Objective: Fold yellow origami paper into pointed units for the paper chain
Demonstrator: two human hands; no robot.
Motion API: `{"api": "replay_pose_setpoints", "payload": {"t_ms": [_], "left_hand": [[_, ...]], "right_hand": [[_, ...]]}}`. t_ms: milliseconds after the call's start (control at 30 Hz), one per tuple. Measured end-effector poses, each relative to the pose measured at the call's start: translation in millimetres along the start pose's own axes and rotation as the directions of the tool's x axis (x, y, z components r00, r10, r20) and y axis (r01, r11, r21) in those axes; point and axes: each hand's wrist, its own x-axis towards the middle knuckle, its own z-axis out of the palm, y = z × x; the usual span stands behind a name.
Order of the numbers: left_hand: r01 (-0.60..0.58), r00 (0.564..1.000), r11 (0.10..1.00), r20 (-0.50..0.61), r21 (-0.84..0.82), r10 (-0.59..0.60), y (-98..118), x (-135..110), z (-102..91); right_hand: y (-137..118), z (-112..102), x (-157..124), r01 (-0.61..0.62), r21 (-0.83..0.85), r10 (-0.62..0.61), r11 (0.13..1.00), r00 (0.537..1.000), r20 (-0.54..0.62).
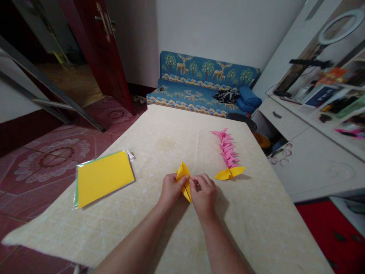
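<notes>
Between my hands is a folded piece of yellow paper (183, 169), pointed at its top and bottom ends. My left hand (171, 186) grips it from the left, thumb across its face. At its right edge my right hand (204, 188) pinches with thumb and index finger; the fingertips hide what part of the paper they hold. To the right lies a finished-looking yellow origami piece (229, 173) with two spread wings. It touches the near end of a row of pink origami pieces (227, 147) nested together.
A clear packet of yellow paper sheets (105, 178), green at its edge, lies on the left of the cloth-covered table (168, 129). Beyond the table stands a blue patterned bench (194, 89). A white cabinet (288, 121) is at right, a metal ladder (57, 95) at left.
</notes>
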Motion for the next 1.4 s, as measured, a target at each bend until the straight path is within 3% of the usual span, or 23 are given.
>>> {"api": "replay_pose_setpoints", "payload": {"t_ms": [400,633,1167,1400], "left_hand": [[-0.014,1.000,0.998,0.010,0.063,0.013,5.6,-1.7,-0.3],[0.013,1.000,1.000,0.023,-0.002,-0.013,4.7,-2.6,0.2],[-0.053,0.998,0.993,0.040,0.106,0.048,12.2,-7.0,0.6],[-0.052,0.998,0.994,0.041,0.093,0.049,6.5,-4.6,-0.9]], "right_hand": [[-4.0,0.4,0.1,0.080,-0.043,-0.082,0.996,0.996,-0.041],[-4.4,0.7,0.5,0.119,-0.037,-0.121,0.992,0.992,-0.043],[-4.5,2.7,0.2,0.071,-0.087,-0.070,0.994,0.997,0.015],[-6.5,-0.4,-0.8,0.027,0.031,-0.028,0.999,0.999,0.039]]}}
